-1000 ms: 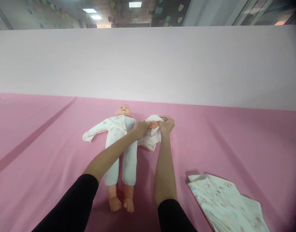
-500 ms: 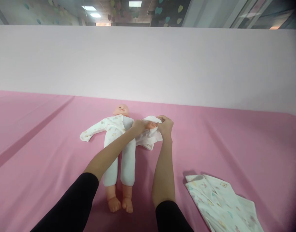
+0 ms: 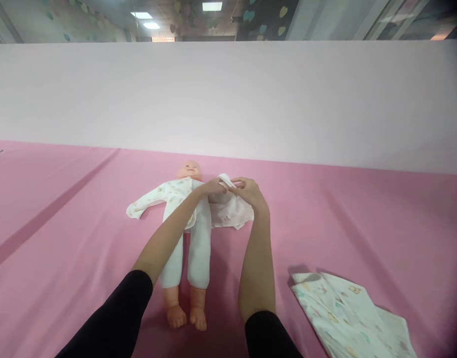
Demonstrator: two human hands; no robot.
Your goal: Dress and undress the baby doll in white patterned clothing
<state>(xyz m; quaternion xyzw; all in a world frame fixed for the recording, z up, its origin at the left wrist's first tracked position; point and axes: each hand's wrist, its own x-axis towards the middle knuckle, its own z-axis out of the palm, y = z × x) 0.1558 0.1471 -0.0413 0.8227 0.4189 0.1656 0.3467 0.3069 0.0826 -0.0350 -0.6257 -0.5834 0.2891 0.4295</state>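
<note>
Fabric bunches between our two hands at the doll's (image 3: 187, 219) far shoulder: we are partway through working a printed baby top (image 3: 228, 213) onto or off its arm, which of the two we cannot tell. Our left hand (image 3: 213, 187) pinches the sleeve opening (image 3: 224, 180) at about 12 o'clock from our elbows, and our right hand (image 3: 248, 191) grips the same cuff edge from the 1 o'clock side, fingers curled into the cloth. The doll lies on its back on the pink sheet (image 3: 362, 219), head at 12 o'clock, feet toward us, one sleeve already filled and stretched toward 10 o'clock. In our judgement the move now calls for holding the cuff wide and guiding the stiff arm along the sleeve without twisting the cloth. A second printed garment (image 3: 347, 313) lies well apart at 4 o'clock. We read no brand, label or writing anywhere; the small prints are too fine to make out.
</note>
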